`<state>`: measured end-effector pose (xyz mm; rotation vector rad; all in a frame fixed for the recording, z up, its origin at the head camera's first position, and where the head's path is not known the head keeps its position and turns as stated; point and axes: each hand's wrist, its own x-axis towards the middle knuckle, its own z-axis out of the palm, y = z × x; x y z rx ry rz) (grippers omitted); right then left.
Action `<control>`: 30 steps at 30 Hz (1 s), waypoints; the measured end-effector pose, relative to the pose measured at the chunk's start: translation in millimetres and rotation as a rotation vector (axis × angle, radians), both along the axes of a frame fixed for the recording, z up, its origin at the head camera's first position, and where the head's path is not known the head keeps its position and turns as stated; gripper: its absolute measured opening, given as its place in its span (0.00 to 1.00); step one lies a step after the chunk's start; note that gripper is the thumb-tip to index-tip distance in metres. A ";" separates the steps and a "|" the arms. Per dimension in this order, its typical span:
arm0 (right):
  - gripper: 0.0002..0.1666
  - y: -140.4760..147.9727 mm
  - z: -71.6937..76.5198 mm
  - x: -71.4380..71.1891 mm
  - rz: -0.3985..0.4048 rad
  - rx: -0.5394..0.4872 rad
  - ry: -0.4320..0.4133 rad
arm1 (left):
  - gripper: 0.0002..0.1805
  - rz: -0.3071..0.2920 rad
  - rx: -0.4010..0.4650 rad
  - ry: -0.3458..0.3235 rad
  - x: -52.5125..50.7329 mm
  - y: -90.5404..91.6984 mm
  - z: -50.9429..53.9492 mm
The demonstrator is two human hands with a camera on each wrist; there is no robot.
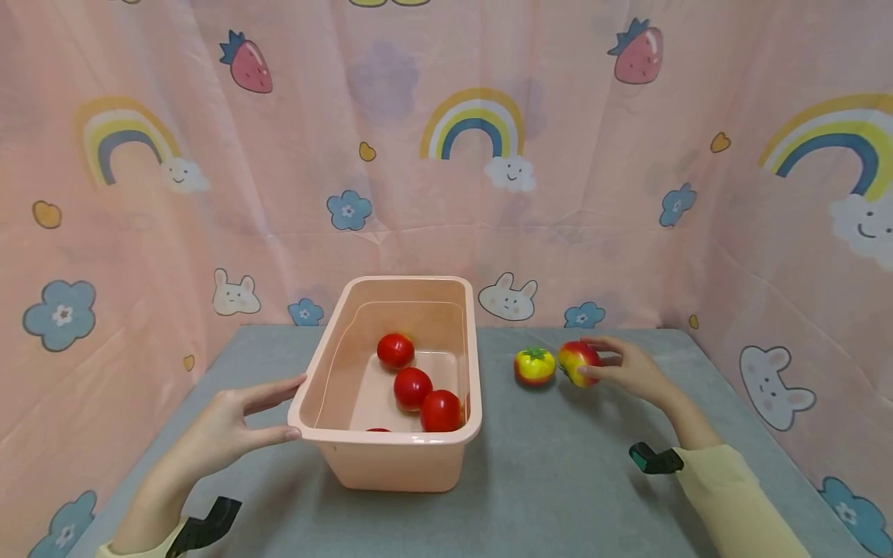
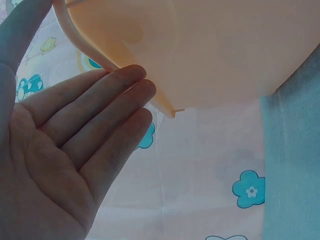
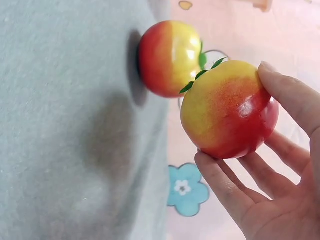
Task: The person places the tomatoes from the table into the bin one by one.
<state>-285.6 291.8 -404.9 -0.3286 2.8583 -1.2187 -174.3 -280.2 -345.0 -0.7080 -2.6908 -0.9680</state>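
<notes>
My right hand [image 1: 631, 370] grips a red-and-yellow tomato [image 1: 577, 363] between thumb and fingers; in the right wrist view the tomato [image 3: 230, 110] is held off the table, its green leaves toward the second tomato. That second red-and-yellow tomato [image 1: 535, 366] sits on the table just left of it, leaves up. With straight, spread fingers, my left hand [image 1: 223, 426] touches the left rim of a pale pink plastic bin [image 1: 391, 461]. Inside the bin lie several red tomatoes [image 1: 412, 388], one mostly hidden behind the front wall.
A grey cloth-covered table [image 1: 558, 480] carries everything. Behind it and at both sides hangs a pink printed curtain [image 1: 293, 186]. Dark wrist straps [image 1: 656, 459] sit at both sleeve cuffs.
</notes>
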 end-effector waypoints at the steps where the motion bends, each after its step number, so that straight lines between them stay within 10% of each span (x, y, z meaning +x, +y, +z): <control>1: 0.40 -1.1 1.8 0.8 0.005 0.000 0.006 | 0.34 -0.001 0.000 0.002 0.1 0.1 -0.1; 30: 0.38 -29.5 47.4 33.1 0.110 0.031 0.129 | 0.33 -0.005 -0.005 0.024 0.2 0.8 1.1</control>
